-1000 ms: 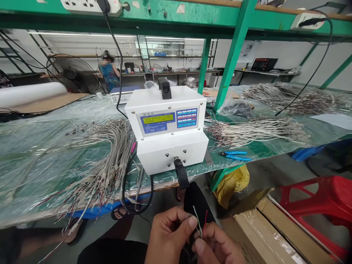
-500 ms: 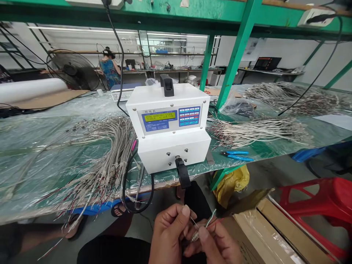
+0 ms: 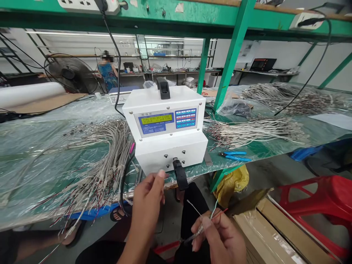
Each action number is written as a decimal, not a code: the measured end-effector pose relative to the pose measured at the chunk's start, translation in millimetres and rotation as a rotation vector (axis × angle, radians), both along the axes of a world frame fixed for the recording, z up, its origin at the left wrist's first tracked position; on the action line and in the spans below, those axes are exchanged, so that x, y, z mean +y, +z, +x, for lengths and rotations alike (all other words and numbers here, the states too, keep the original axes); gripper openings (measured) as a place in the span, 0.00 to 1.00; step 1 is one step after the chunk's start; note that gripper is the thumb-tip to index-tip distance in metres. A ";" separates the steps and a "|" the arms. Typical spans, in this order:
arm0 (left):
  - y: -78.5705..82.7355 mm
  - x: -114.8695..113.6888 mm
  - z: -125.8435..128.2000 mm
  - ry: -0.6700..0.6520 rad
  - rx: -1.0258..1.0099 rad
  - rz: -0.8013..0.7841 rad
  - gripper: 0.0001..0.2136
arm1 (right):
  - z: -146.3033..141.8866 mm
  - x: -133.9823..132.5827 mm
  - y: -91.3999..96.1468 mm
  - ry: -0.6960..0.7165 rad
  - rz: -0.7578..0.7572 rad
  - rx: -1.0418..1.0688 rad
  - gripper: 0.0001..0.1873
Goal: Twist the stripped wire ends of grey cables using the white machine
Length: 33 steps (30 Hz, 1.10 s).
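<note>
My right hand [image 3: 220, 238] pinches a thin cable with a metal-sleeved end, and bare white, green and red wires [image 3: 209, 214] fan out from its tip. My left hand [image 3: 147, 201] is raised apart from it, just in front of the white wire-twisting machine [image 3: 165, 124], and its bunched fingers show nothing held. The machine has a yellow-green display, a keypad and a black clamp [image 3: 180, 175] at its front, which is the nearest thing to my left hand. Below my right hand, a red item [image 3: 165, 247] is partly hidden.
Large wire bundles [image 3: 104, 172] [image 3: 258, 132] lie on the plastic-covered table [image 3: 41, 146] on both sides of the machine. Blue-handled pliers [image 3: 235, 157] lie at the table's front edge. A cardboard box [image 3: 264, 234] and red stool [image 3: 316, 205] stand low right. A person [image 3: 107, 75] sits far back.
My left hand has moved up and left, away from my right hand, towards the machine. My right hand has shifted slightly down and right, still holding the cable end.
</note>
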State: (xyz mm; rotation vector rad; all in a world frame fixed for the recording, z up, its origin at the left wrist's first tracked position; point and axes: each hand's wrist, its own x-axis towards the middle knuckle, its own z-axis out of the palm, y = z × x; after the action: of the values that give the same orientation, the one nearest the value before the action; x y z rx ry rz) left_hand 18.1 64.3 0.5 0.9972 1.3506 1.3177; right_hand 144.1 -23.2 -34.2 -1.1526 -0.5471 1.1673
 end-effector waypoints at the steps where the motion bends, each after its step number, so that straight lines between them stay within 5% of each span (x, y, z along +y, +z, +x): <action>1: 1.4 4.6 2.6 -0.079 0.072 -0.018 0.19 | 0.3 3.2 -0.4 0.004 0.005 -0.016 0.25; 6: 6.7 24.8 21.6 -0.316 0.094 -0.140 0.26 | -2.3 14.1 -0.9 0.062 -0.008 -0.102 0.22; 21: -8.1 39.0 24.9 -0.305 -0.054 -0.207 0.23 | -9.2 28.2 4.6 0.120 0.022 -0.199 0.19; 33: -7.7 23.7 21.7 -0.241 -0.016 -0.154 0.28 | -5.9 31.0 5.6 0.078 -0.012 -0.215 0.19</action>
State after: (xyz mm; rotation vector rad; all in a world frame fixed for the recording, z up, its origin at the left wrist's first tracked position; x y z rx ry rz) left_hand 39.9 88.1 -7.2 1.0059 1.2563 1.0247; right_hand 138.2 7.8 -28.5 -1.2851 -0.7559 1.1209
